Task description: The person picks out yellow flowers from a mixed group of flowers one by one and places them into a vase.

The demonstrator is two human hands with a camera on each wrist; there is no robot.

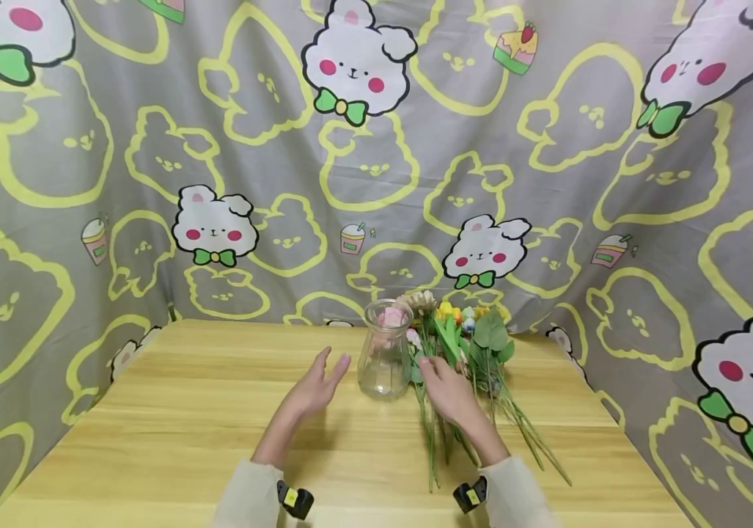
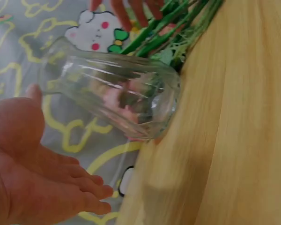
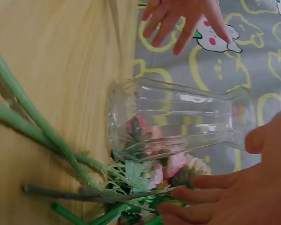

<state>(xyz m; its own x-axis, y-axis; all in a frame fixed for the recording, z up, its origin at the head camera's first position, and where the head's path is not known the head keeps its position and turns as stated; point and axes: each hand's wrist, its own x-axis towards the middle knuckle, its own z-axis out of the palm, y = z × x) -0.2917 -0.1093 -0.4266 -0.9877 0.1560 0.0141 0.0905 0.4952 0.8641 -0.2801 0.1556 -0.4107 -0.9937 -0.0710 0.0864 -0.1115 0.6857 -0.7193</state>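
Note:
A clear glass vase (image 1: 384,363) stands upright on the wooden table, between my two hands. My left hand (image 1: 313,385) is held to its left, fingers spread and apart from the glass; in the left wrist view the palm (image 2: 33,173) faces up beside the vase (image 2: 112,89). On the other side, my right hand (image 1: 449,389) has its fingers extended over the flower stems, close to the vase. In the right wrist view its thumb (image 3: 257,140) overlaps the vase's neck. Neither hand holds anything.
Artificial flowers (image 1: 458,330) with yellow, pink and white heads lie right of and behind the vase, their green stems (image 1: 534,436) pointing toward the front of the table (image 1: 218,433). A grey patterned cloth (image 1: 376,183) hangs behind the table and along both sides.

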